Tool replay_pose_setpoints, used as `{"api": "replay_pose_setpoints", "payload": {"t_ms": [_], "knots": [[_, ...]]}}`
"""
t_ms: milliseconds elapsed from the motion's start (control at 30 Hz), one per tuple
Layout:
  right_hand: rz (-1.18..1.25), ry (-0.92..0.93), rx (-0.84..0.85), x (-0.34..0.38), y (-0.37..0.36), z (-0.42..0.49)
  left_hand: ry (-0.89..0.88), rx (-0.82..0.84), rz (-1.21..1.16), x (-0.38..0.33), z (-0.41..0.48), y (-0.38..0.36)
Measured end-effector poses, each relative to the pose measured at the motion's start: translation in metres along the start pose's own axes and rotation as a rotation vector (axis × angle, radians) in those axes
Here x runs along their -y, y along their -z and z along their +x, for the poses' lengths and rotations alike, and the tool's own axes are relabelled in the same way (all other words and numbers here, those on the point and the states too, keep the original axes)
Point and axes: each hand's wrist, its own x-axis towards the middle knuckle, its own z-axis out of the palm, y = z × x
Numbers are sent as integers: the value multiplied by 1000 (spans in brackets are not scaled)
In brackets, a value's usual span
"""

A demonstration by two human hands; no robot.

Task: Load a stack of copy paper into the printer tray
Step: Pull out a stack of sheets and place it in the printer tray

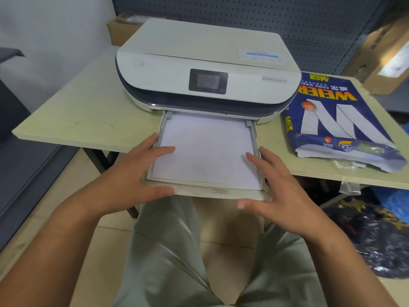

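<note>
A white printer [205,63] with a dark front band sits on a pale table [84,111]. Its paper tray [199,191] is pulled out past the table's front edge. A white stack of copy paper [208,149] lies flat inside the tray. My left hand [135,176] grips the tray's left front corner, fingers resting on the paper and thumb along the front rim. My right hand [281,185] is at the right front corner, fingers spread on the paper's right edge, thumb under the front rim.
An opened blue pack of copy paper [336,120] lies on the table to the right of the printer. Cardboard boxes [385,54] stand behind, by a pegboard wall. Dark bags [380,238] lie on the floor at right. My legs are under the tray.
</note>
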Motion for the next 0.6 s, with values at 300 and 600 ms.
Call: {"api": "replay_pose_setpoints", "payload": {"t_ms": [300, 600], "knots": [[28, 57, -168, -6, -8, -12, -132, -146, 7, 7, -13, -9], [-9, 40, -208, -4, -7, -10, -79, -291, 4, 19, -19, -14]]}}
